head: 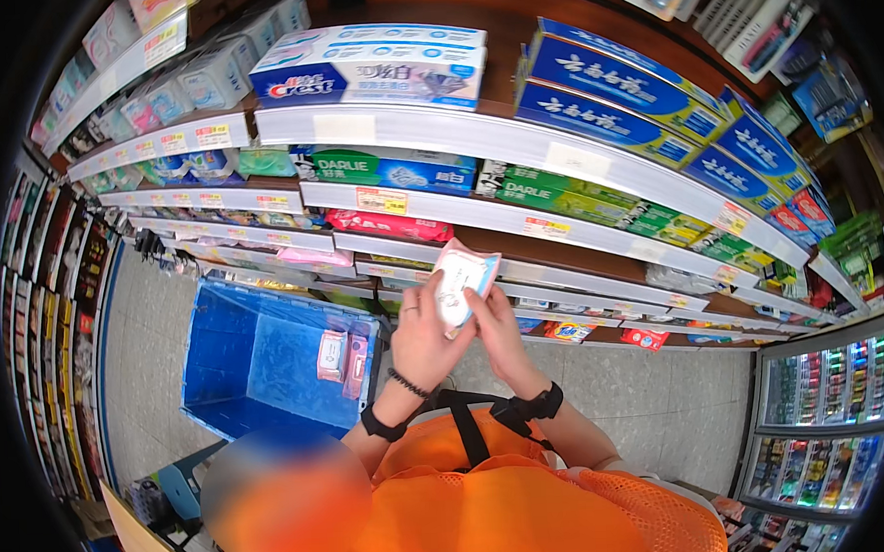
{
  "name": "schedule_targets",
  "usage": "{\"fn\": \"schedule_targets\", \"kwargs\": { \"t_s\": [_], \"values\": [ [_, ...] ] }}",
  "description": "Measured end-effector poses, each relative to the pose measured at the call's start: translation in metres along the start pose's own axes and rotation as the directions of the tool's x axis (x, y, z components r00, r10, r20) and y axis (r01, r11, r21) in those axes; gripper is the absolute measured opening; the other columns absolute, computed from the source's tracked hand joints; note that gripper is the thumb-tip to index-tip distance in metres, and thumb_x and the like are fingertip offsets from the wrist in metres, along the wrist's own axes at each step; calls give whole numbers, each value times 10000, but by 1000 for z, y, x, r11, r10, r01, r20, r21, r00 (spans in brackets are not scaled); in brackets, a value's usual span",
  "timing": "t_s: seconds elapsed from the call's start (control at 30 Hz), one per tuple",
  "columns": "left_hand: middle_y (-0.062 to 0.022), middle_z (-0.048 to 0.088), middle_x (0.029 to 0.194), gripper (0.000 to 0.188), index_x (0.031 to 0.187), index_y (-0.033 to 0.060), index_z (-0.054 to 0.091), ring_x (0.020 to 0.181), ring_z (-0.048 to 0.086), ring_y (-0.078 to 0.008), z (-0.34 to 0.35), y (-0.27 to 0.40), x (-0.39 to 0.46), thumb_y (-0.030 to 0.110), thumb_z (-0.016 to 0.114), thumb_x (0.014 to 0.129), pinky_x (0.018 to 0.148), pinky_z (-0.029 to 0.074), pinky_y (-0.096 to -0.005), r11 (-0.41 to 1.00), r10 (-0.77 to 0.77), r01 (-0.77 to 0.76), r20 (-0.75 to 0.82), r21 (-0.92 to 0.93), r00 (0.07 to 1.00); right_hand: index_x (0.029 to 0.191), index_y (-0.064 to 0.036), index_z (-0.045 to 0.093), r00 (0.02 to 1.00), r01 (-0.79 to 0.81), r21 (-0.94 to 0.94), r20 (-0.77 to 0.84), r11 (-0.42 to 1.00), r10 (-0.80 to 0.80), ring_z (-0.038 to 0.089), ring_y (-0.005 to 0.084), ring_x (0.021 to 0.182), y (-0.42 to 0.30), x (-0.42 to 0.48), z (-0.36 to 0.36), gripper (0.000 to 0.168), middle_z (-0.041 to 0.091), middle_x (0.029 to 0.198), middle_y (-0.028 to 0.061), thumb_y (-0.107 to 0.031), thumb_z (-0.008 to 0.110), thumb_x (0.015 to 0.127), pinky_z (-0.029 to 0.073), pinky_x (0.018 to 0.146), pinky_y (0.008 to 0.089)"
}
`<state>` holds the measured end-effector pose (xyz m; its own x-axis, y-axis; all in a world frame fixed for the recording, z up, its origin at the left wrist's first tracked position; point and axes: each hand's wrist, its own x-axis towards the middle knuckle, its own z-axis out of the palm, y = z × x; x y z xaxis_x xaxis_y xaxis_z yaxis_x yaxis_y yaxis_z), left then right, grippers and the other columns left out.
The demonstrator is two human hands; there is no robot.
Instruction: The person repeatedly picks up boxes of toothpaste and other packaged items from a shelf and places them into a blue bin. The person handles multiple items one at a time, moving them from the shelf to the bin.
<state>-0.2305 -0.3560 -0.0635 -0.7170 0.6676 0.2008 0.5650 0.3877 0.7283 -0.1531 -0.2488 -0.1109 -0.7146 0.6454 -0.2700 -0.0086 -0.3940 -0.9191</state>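
A small pink-and-white soft pack (460,281), which looks like wet wipes and bears writing, is held up before the shelves. My left hand (424,342) grips it by its left side, and a ring and a beaded bracelet show on that arm. The fingers of my right hand (501,334) pinch its lower right part. Below and to the left stands a blue plastic crate (221,385). Inside it, toward the right, a pink-and-white pack (331,355) lies beside a pinker pack (355,365).
Shelves ahead carry a Crest toothpaste box (370,68), blue toothpaste boxes (589,84), Darlie boxes (385,167) and a red soft pack (392,225). A glass-door drinks cooler (824,385) stands at right. Stocked shelves (51,315) line the left, beyond the grey tiled floor (146,363).
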Motion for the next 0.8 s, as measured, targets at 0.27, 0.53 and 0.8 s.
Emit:
{"fn": "schedule_targets", "kwargs": {
  "t_s": [0.27, 0.53, 0.8],
  "values": [
    [-311, 231, 1495, 751, 1455, 53, 314, 1318, 349, -496, 31, -5, 6, 296, 686, 849, 1065, 373, -472, 967, 249, -253, 215, -10, 944, 1146, -13, 573, 980, 33, -127, -193, 991, -58, 580, 104, 838, -36, 89, -69, 287, 630, 986, 52, -190, 634, 929, 475, 682, 268],
    [-340, 236, 1482, 605, 1394, 37, 406, 1311, 355, -495, 23, -86, -47, 203, 640, 861, 1058, 384, -466, 996, 52, -66, 191, 64, 980, 1097, -47, 630, 971, 166, -561, -52, 811, -235, 618, 268, 1016, 1, 186, -108, 202, 653, 1041, 130, -133, 548, 933, 511, 804, 389],
    [-367, 236, 1468, 620, 1367, 14, 437, 1318, 337, -508, -1, -176, -110, 264, 660, 845, 1063, 361, -487, 945, -275, 257, 68, 204, 959, 1076, -2, 646, 689, 347, -936, 210, 62, -694, 609, 416, 959, 3, 160, -54, 294, 650, 991, 251, -232, 593, 901, 461, 858, 503]
  ]
}}
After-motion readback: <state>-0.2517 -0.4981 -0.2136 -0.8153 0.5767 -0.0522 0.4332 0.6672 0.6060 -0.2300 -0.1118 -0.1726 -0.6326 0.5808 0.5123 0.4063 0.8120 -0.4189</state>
